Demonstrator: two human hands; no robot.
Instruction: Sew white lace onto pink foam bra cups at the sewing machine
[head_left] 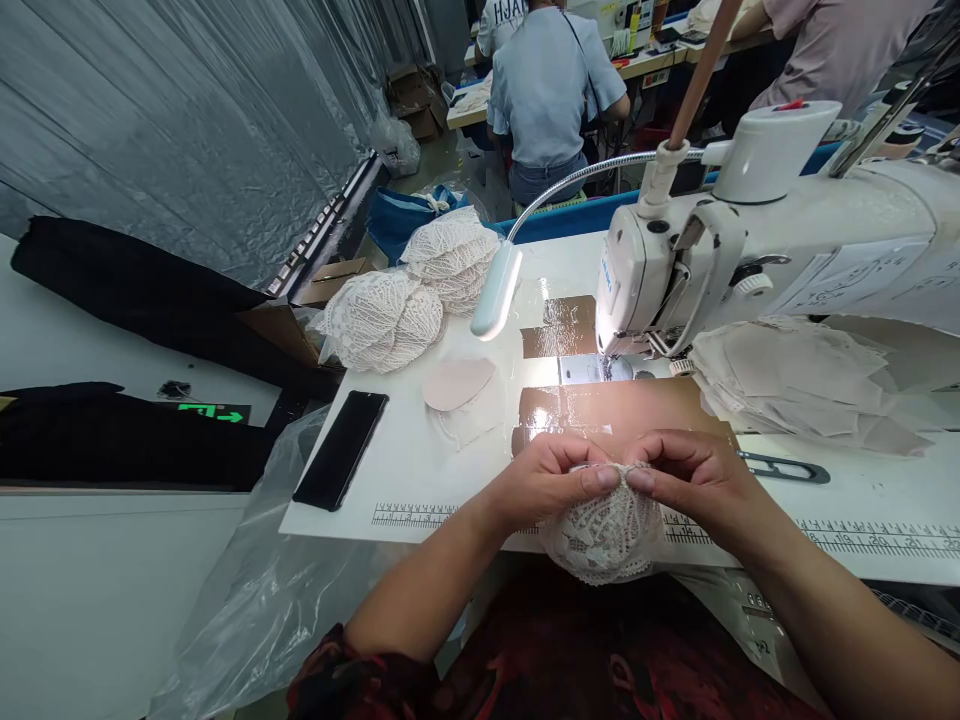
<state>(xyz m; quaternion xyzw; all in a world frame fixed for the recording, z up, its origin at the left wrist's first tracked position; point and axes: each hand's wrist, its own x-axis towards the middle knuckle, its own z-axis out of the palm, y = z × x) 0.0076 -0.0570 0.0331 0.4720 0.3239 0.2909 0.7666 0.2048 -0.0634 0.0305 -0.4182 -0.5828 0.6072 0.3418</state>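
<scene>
Closest to my camera is the wearer's dark clothing with red patterning (600, 650), at the bottom of my view. Just beyond it I see the white lace piece (604, 535), which hangs rounded at the front edge of the white table (420, 455), partly over the printed ruler scale (862, 535). My left hand (559, 480) has its thumb and fingers closed on the upper edge of the lace, and my right hand (686, 475) pinches the same edge right beside it, the two thumb tips nearly meeting. How the fingers lie behind the lace I cannot tell.

Behind my hands I make out a shiny brown sheet (630, 405) lying flat on the table, with the white sewing machine (787, 240) standing past it. A dark slotted tool (787, 468) lies to the right of my right hand, in front of a loose stack of thin pale pieces (795, 380). To the left I have a beige oval piece (459, 384) overlapping a sheer one, then a black phone (341, 450) near the table's left edge. Farther back sit two lace piles, a nearer one (382, 320) and a farther one (454, 255), close to the white lamp head (496, 292) on its bent metal neck. In the background I see a person in a light blue shirt (544, 90), seated with their back to me.
</scene>
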